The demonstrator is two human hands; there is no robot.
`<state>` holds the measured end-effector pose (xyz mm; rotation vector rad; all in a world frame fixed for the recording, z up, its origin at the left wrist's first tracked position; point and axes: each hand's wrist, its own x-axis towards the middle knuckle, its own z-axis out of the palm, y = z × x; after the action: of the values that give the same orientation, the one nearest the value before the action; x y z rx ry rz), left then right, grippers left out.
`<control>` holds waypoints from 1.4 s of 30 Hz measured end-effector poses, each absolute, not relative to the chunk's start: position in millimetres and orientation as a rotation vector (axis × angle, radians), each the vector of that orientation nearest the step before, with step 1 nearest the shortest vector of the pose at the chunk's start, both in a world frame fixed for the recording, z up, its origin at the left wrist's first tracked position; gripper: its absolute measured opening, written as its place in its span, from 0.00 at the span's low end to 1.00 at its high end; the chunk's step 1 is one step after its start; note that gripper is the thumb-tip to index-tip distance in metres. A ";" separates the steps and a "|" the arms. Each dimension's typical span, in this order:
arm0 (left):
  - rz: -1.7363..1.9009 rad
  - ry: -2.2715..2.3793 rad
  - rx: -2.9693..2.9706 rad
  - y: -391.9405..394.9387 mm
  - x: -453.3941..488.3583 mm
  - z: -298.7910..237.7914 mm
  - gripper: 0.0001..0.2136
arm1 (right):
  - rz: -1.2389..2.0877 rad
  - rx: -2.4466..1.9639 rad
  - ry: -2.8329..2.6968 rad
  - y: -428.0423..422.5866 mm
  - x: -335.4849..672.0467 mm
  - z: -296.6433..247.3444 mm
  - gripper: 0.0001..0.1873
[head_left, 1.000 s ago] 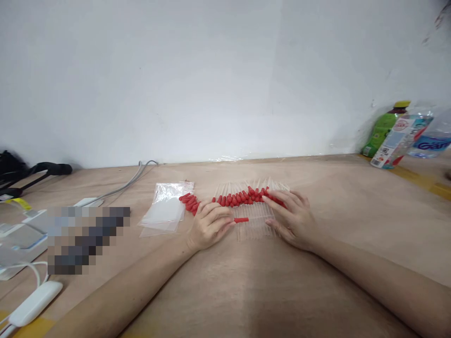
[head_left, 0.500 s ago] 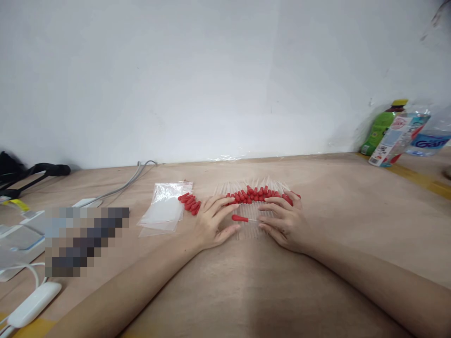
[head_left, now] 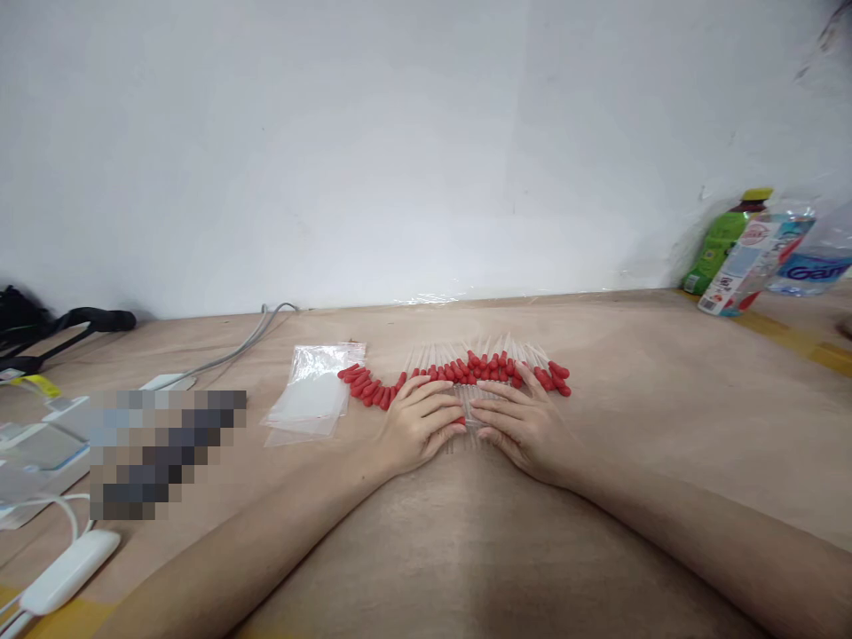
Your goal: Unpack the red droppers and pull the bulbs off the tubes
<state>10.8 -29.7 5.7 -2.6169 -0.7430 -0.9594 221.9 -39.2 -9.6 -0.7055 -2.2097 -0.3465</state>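
A row of clear glass droppers with red rubber bulbs (head_left: 466, 368) lies across the middle of the wooden table (head_left: 639, 408). My left hand (head_left: 419, 424) rests on the droppers' glass stems, fingers stretched toward the right. Facing it is my right hand (head_left: 523, 426), fingers stretched left and lying on the same stems. The fingertips of both hands nearly meet over the stems, and the fingers hide a single dropper that lay there. A stack of small clear plastic bags (head_left: 311, 398) lies left of the droppers.
Grey cables (head_left: 230, 351) run along the left, with a white adapter (head_left: 67, 572) near the front left corner and black straps (head_left: 40, 324) against the wall. Drink bottles (head_left: 752, 253) lean at the far right. A blurred patch covers something on the left.
Both hands drew together over the glass stems until their fingertips nearly touch. The lone dropper between them is now covered. More red bulbs show at the right end of the row.
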 end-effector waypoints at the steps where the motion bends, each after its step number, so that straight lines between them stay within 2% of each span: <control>1: -0.949 -0.739 -2.619 -30.0 11.5 5.5 0.08 | -0.339 -0.699 -2.210 -38.8 221.3 -10.6 0.11; 19: -0.690 -0.676 -2.663 -38.0 14.2 12.8 0.09 | -0.330 -0.400 -2.185 -34.7 224.9 -18.4 0.09; 32: -0.738 -0.597 -2.644 -39.1 6.1 10.7 0.07 | -0.423 -0.349 -2.271 -37.4 242.6 -19.5 0.16; 35: -0.831 -0.718 -2.593 -35.0 -5.3 15.6 0.07 | -0.382 -0.411 -2.212 -33.4 250.4 -17.6 0.16; 38: -0.999 -0.966 -2.489 -22.9 -21.6 24.0 0.07 | -0.368 -0.596 -2.114 -30.1 254.3 -16.9 0.12; 42: -1.129 -1.310 -2.371 -0.1 -49.8 41.9 0.11 | -0.395 -0.855 -2.073 -29.3 252.5 -18.7 0.10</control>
<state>-49.8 -0.1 41.9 -2.3705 -1.3099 -1.1289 252.5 -29.3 -18.7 -0.8553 -2.0728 -0.3954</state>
